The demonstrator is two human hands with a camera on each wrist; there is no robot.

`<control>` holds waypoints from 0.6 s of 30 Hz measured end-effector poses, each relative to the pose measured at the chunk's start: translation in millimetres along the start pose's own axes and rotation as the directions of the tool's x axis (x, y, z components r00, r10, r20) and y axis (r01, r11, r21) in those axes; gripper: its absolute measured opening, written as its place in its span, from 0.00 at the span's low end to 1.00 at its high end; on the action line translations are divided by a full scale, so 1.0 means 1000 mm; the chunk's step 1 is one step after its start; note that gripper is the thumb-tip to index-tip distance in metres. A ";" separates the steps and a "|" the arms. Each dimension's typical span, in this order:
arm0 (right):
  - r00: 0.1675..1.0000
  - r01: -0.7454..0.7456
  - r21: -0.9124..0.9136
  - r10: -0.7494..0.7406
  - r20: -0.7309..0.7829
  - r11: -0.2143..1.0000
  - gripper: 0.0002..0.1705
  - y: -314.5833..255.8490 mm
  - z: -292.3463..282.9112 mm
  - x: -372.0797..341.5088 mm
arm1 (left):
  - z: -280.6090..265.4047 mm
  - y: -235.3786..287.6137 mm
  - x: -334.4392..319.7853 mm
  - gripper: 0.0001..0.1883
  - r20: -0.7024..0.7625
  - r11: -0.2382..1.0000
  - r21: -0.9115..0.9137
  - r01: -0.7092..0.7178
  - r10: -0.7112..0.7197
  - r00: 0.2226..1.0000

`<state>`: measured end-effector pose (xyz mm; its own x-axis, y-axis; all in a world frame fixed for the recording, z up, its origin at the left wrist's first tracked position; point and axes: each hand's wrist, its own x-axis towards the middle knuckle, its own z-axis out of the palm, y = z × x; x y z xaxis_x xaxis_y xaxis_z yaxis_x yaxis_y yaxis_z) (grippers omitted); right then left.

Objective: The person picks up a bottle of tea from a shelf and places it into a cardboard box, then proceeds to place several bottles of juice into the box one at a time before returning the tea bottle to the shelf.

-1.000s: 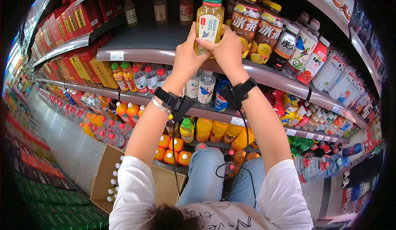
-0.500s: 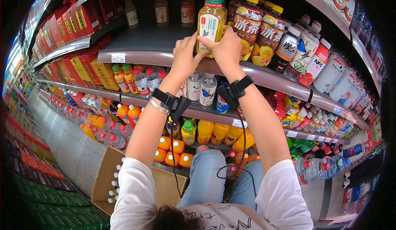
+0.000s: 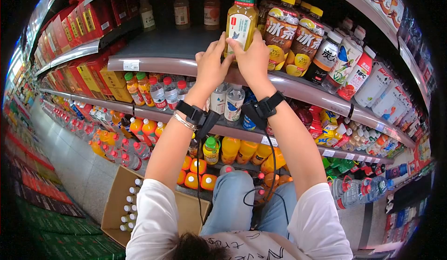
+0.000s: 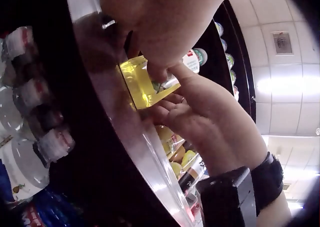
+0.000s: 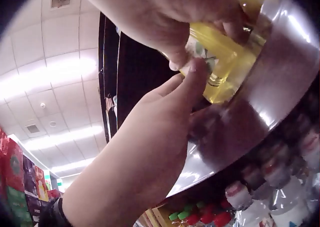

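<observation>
A bottle of yellow tea (image 3: 240, 20) with a white cap and a green band on its label stands upright at the front of the upper shelf. My right hand (image 3: 251, 59) holds its right side, thumb across the front label and fingers wrapped round the side. On the other side, my left hand (image 3: 213, 64) holds the lower part, thumb low on the front and fingers along the left side. In the left wrist view the yellow base of the bottle (image 4: 142, 84) sits right at the shelf lip. Both thumbs lie close together in the right wrist view.
Bottles of iced tea (image 3: 281, 29) stand just right of the tea, with several other drinks beyond. Three bottles (image 3: 182, 9) stand farther back at left. The shelf edge (image 3: 163, 65) runs beneath the hands. An opened carton (image 3: 114, 204) of white-capped bottles sits on the floor; cables (image 3: 200, 176) hang from the wrists.
My left hand has slipped a little lower on the tea bottle, uncovering more of its left side. The right hand keeps its hold, and the bottle stays beside the iced tea.
</observation>
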<state>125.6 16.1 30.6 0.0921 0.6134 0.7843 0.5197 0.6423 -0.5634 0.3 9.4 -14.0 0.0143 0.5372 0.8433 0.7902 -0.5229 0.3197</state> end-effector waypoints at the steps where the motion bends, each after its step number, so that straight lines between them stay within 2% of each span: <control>1: 1.000 -0.008 0.005 0.008 0.000 1.000 0.35 -0.001 0.000 0.000 | 0.001 -0.001 0.000 0.33 -0.011 1.000 -0.001 -0.003 0.003 1.000; 6: 1.000 -0.001 0.030 0.001 -0.017 1.000 0.35 0.000 0.002 0.000 | 0.002 0.001 0.001 0.31 -0.021 0.999 -0.036 0.011 -0.012 1.000; 9: 1.000 -0.007 0.032 0.007 -0.021 0.999 0.36 0.005 0.007 -0.002 | 0.004 0.000 0.002 0.30 -0.013 1.000 0.005 0.019 -0.019 1.000; 12: 1.000 -0.021 0.018 0.021 -0.005 1.000 0.37 0.009 0.008 -0.006 | 0.002 -0.002 0.000 0.28 0.066 0.999 0.007 0.047 -0.047 0.997; 15: 1.000 -0.011 0.042 0.011 0.008 0.999 0.37 0.012 0.008 -0.008 | 0.002 0.001 -0.001 0.27 0.010 1.000 0.010 -0.008 0.008 1.000; 18: 1.000 -0.017 0.044 0.017 0.017 0.999 0.38 0.008 0.006 -0.013 | -0.002 0.004 -0.001 0.27 0.083 0.999 0.005 0.049 -0.049 0.995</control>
<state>123.8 16.4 14.5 0.0865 0.6317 0.7704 0.4803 0.6510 -0.5878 1.9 5.1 -13.0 0.0259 0.6153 0.7879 0.7930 -0.4925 0.3586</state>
